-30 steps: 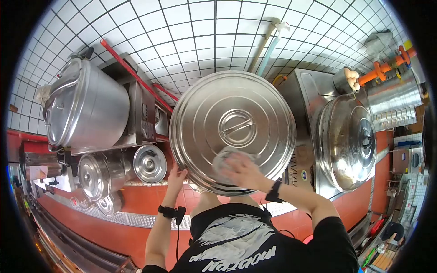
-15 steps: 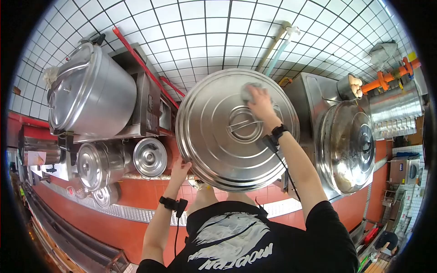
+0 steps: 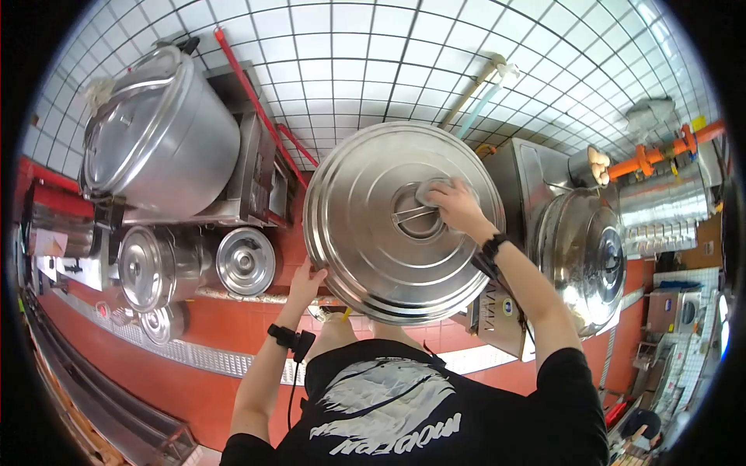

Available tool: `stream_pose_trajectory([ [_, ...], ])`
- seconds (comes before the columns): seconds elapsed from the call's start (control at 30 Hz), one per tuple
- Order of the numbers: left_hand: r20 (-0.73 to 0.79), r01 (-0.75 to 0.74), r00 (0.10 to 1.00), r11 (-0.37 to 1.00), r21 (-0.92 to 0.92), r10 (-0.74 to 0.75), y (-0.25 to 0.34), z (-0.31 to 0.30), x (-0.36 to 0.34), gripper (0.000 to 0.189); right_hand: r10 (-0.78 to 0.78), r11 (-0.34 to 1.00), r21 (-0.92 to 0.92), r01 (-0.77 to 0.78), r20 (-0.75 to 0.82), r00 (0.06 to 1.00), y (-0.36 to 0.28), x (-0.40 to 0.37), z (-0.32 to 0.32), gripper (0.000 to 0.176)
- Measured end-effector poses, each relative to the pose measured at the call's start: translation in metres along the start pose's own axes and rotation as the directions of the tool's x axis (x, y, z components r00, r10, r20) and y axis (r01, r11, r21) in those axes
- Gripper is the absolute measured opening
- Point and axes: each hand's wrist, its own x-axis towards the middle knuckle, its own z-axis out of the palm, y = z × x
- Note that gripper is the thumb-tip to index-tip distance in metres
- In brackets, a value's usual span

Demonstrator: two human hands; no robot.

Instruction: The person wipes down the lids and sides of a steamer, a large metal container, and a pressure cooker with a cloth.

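A large round stainless steel pot lid (image 3: 373, 256) with ridged rings and a bar handle (image 3: 414, 213) fills the middle of the view. At its lower left edge, my left hand (image 3: 305, 284) is closed on the rim, thumb on top; part of its fingers is hidden. Under my right hand (image 3: 460, 207) is a bunched grey cloth (image 3: 430, 191), pressed against the lid beside the upper end of the handle. My right fingers are curled over this cloth.
Left stand a big metal pot (image 3: 175, 144) and smaller lidded pots (image 3: 144, 268). A domed lidded pot (image 3: 579, 256) is at right. Red pipe (image 3: 252, 97) and blue-green hose (image 3: 478, 113) run by the tiled wall. A person (image 3: 641, 427) shows at far lower right.
My right hand has moved the cloth from the lid's upper part down to beside the handle. My left hand stays at the rim. The view has shifted slightly.
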Motion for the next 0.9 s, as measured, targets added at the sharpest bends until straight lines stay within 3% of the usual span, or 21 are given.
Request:
stream_pose_trajectory([
  [0.03,-0.019,0.0,1.0,1.0,0.021,0.001,-0.003,0.002,0.001,0.06,0.155,0.987,0.061,-0.151,-0.082,0.984,-0.006,-0.013,0.003,0.041],
  [0.1,-0.042,0.004,0.999,0.997,0.078,-0.001,-0.006,0.004,0.0,0.064,0.451,0.872,-0.097,-0.481,-0.224,0.864,-0.038,-0.042,0.01,0.049],
  [0.13,-0.044,-0.062,0.997,0.987,0.147,0.069,0.004,0.004,-0.003,0.067,0.424,0.885,-0.111,-0.452,-0.21,0.881,-0.055,-0.051,0.012,0.049],
  [0.2,-0.068,-0.022,0.997,0.979,0.205,0.036,0.017,0.004,-0.008,0.065,0.551,0.813,-0.127,-0.568,-0.144,0.822,-0.088,-0.055,0.015,0.05],
  [0.3,-0.05,0.063,0.997,0.968,0.243,-0.053,0.044,0.001,-0.015,0.06,0.359,0.922,-0.097,-0.374,-0.145,0.922,-0.122,-0.034,0.03,0.048],
  [0.47,-0.01,0.06,0.998,0.967,0.246,-0.059,0.047,-0.005,-0.015,0.072,0.438,0.893,0.128,-0.431,-0.024,0.899,-0.135,-0.002,0.026,0.044],
  [0.5,0.002,0.061,0.998,0.962,0.266,-0.064,0.051,-0.007,-0.015,0.074,0.318,0.945,0.099,-0.312,-0.05,0.947,-0.129,-0.014,0.022,0.04],
  [0.6,0.013,0.045,0.999,0.964,0.264,-0.05,0.042,-0.003,-0.012,0.076,0.274,0.959,-0.093,-0.268,0.062,0.96,-0.094,-0.051,-0.005,0.036],
  [0.67,-0.01,0.037,0.999,0.969,0.243,-0.035,0.039,-0.003,-0.013,0.076,0.392,0.89,-0.264,-0.371,0.029,0.92,-0.05,-0.065,-0.005,0.034],
  [0.73,-0.043,0.024,0.999,0.974,0.227,-0.014,0.048,-0.003,-0.018,0.069,0.561,0.802,-0.164,-0.574,-0.124,0.819,0.006,-0.066,0.014,0.037],
  [0.83,-0.059,0.069,0.997,0.965,0.252,-0.056,0.045,-0.001,-0.018,0.073,0.578,0.812,-0.071,-0.58,-0.044,0.815,0.03,-0.017,0.013,0.039],
  [0.9,-0.033,0.099,0.995,0.956,0.276,-0.094,0.047,0.001,-0.019,0.076,0.393,0.906,0.186,-0.381,-0.032,0.919,0.021,0.021,0.016,0.038],
])
